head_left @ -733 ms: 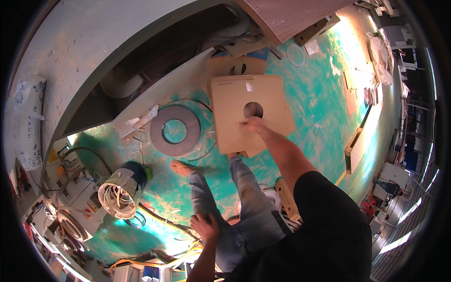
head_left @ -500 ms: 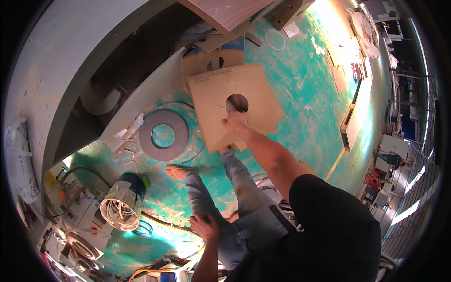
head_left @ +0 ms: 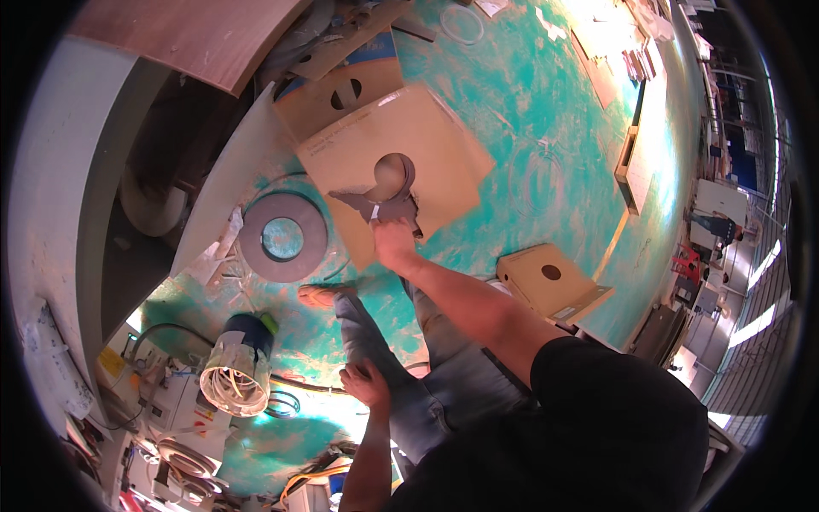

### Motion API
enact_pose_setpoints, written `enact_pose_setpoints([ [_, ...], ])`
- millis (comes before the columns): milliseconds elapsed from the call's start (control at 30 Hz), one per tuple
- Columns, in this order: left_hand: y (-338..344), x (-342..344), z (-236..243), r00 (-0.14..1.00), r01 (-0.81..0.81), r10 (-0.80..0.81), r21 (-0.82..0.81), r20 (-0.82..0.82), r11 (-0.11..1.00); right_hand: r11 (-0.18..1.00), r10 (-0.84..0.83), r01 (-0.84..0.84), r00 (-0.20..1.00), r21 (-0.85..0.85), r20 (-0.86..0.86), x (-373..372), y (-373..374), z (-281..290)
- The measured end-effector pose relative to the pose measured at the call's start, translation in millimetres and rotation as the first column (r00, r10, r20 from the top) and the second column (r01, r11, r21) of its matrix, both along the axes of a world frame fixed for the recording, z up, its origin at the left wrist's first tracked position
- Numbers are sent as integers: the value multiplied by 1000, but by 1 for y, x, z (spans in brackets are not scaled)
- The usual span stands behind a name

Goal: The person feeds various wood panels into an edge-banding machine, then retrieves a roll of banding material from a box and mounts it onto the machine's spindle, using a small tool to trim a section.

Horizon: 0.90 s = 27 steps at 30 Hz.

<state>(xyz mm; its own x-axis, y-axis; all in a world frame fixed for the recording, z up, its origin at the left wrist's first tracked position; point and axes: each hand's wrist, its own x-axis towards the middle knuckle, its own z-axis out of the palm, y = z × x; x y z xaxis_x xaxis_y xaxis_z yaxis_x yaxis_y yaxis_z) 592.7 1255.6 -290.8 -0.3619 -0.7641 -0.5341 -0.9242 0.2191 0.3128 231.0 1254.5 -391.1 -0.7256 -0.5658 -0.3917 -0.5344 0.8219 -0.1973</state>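
Observation:
A large flat cardboard box (head_left: 448,192) stands tilted before me, with a round hole in its face. Below the hole its cardboard is torn, and a ragged dark grey-brown flap (head_left: 388,210) juts out. My right hand (head_left: 394,243) is closed on this flap at its lower edge. Through the hole a pale, rounded surface shows, too little to name. My left hand (head_left: 365,384) rests by my left thigh with fingers loosely apart, holding nothing that I can see. Left of the box, a wide grey coil (head_left: 311,236) with an open centre lies flat on the green floor.
Another holed cardboard box (head_left: 307,111) leans behind the large one. A smaller holed box (head_left: 533,273) sits to the right. At lower left stands a bucket (head_left: 237,371) with strips inside. A pale machine body (head_left: 60,154) and a curved panel (head_left: 226,179) border the left side.
The box's face has torn below the hole, and my right hand has pulled the torn flap outward, toward me. The view has shifted, bringing the smaller box on the right into sight.

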Motion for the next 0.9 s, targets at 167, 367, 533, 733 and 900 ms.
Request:
enact_pose_setpoints([
  [167,-87,-134,-82,829,-411,516,391,-215,824,997,-64,64,998,-37,15,-10,4,10],
  [367,-112,-325,-223,935,-282,352,497,-50,821,997,-24,32,993,-64,112,4,-3,16],
  [533,-114,-325,-239,938,-288,330,771,107,568,977,-54,117,946,-179,319,-10,13,27],
  [733,-131,-312,-215,948,-248,303,815,95,524,976,145,-145,989,-162,-12,-141,44,-27],
  [900,-132,-316,-214,965,-214,253,757,66,617,544,806,-803,580,241,113,-182,78,-62],
])
